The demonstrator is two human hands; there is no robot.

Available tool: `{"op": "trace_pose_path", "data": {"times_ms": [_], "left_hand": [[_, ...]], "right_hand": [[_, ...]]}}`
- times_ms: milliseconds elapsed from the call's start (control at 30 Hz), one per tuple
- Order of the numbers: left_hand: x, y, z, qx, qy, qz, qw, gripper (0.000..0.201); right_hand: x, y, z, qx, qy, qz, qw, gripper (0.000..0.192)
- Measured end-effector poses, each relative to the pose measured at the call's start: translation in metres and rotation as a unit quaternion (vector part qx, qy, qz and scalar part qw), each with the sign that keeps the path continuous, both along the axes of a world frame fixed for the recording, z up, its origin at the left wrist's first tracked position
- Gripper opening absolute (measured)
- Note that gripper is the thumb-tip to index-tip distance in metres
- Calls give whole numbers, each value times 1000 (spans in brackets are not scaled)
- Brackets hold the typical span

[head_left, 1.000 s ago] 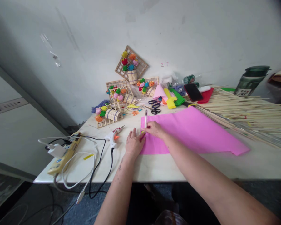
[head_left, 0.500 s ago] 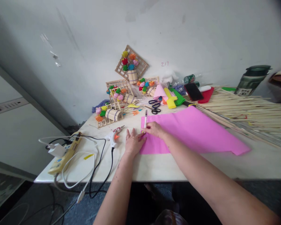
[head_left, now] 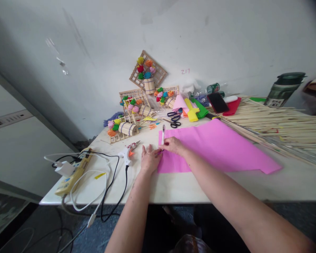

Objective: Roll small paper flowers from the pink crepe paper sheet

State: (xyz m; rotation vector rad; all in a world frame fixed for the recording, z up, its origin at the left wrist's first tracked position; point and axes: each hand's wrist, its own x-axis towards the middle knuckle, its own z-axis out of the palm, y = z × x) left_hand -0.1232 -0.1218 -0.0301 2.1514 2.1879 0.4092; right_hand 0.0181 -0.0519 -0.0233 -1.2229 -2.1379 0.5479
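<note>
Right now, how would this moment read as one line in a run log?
left hand: flat on edge of pink crepe paper sheet | right hand: holds white marker pen, tip on sheet | white glue gun: lying beside left hand

I have one view only, from the camera on the person's head, looking forward and down across the table [head_left: 173, 189] toward the white wall [head_left: 200, 35] behind it. It sits near enough that both forearms enter from the bottom edge, with the far clutter against the wall small.
</note>
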Motion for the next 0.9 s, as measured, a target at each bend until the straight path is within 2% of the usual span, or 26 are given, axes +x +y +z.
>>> {"op": "trace_pose_path", "data": {"times_ms": [133, 367, 567, 900], "left_hand": [[0, -1, 1, -22, -51, 9, 998, 36], [1, -1, 5, -42, -83, 13, 996, 37], [0, 0, 4, -39, -77, 0, 996, 37], [-1, 3, 1, -33, -35, -33, 998, 37]], "right_hand": [[1, 2, 0, 6, -9, 0, 1000, 31], [3, 3, 2, 11, -34, 12, 999, 30], [3, 4, 0, 36, -37, 26, 998, 24], [2, 4, -1, 21, 24, 26, 999, 23]]}}
